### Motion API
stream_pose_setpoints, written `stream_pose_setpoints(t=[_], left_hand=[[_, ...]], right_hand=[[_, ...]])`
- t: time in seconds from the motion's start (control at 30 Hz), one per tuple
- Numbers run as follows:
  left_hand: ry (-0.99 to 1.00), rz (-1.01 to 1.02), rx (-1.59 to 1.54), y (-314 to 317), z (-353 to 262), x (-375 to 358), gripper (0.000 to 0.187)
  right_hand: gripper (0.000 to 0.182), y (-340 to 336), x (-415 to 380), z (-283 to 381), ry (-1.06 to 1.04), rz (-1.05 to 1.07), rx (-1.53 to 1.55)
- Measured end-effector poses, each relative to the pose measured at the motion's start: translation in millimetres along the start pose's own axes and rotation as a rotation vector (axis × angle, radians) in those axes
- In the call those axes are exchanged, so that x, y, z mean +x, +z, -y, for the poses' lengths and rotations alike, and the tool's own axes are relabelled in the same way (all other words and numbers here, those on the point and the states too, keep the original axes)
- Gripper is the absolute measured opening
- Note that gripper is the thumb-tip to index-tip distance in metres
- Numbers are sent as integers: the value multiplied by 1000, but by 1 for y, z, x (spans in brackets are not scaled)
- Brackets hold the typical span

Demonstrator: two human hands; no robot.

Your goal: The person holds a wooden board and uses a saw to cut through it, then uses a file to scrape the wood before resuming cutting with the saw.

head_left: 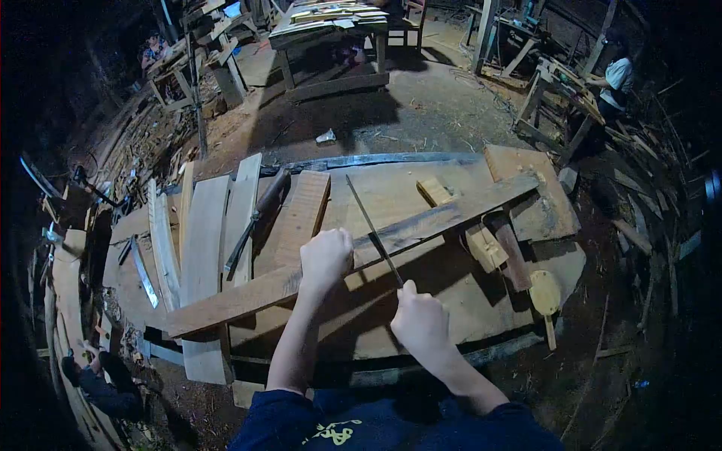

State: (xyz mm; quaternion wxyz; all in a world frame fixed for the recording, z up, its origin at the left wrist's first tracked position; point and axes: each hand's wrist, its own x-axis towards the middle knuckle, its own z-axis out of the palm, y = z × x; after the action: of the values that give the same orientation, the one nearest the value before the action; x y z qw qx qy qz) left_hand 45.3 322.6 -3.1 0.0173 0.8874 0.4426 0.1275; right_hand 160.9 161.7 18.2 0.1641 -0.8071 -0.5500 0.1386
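A long wooden plank (pixel 241 302) lies slanted across the workbench, its right end farther from me. My left hand (pixel 326 259) is closed on the plank near its middle. In my right hand (pixel 421 316) is the near end of a thin dark blade-like tool (pixel 374 234), which crosses over the plank and points away from me. The fingers of my right hand are wrapped round its end, so any handle is hidden. A flat reddish board (pixel 302 214) lies just beyond my left hand.
More boards (pixel 204 263) and a dark clamp-like tool (pixel 257 218) lie at the bench's left. Wooden blocks (pixel 485 246) and a round-headed wooden piece (pixel 545 293) are at the right. Another table (pixel 335 92) stands beyond. People (pixel 618 75) (pixel 109 383) are at the right and lower left.
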Motion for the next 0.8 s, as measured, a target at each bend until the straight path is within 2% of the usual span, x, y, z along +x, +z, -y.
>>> stream_pose_setpoints(t=[0.07,0.17,0.23,0.33,0.43,0.47,0.5,0.57,0.67,0.7,0.73,0.8], left_hand=[[34,-44,24,-5,1,0,16],[-99,15,-64,-13,-2,4,16],[-25,57,18,-3,2,2,17],[-37,42,2,0,1,1,18],[-87,91,-100,-9,0,2,27],[-51,-16,-70,-1,3,1,22],[-51,-26,-72,-3,4,3,22],[-173,137,-132,-5,1,6,26],[-65,90,-83,-2,3,3,26],[-64,89,-84,-5,0,3,26],[-92,104,-97,-11,-3,3,25],[-123,121,-102,-12,-2,1,24]], right_hand=[[12,-8,-14,-1,-13,3,6],[12,-24,-41,-5,0,88,-100],[12,-16,-44,-12,-8,44,-122],[12,-8,-2,0,-43,-25,-75],[12,-8,-8,0,-41,29,-75],[12,-16,-22,-1,-36,16,-54],[12,-21,-34,-3,-40,9,-59],[12,-28,-48,-7,15,124,-149],[14,-13,-20,-6,-7,36,-92],[15,-8,-7,-2,-32,-18,-25],[16,-2,1,2,-30,-31,-90],[15,-7,-9,2,-30,-24,-62]])
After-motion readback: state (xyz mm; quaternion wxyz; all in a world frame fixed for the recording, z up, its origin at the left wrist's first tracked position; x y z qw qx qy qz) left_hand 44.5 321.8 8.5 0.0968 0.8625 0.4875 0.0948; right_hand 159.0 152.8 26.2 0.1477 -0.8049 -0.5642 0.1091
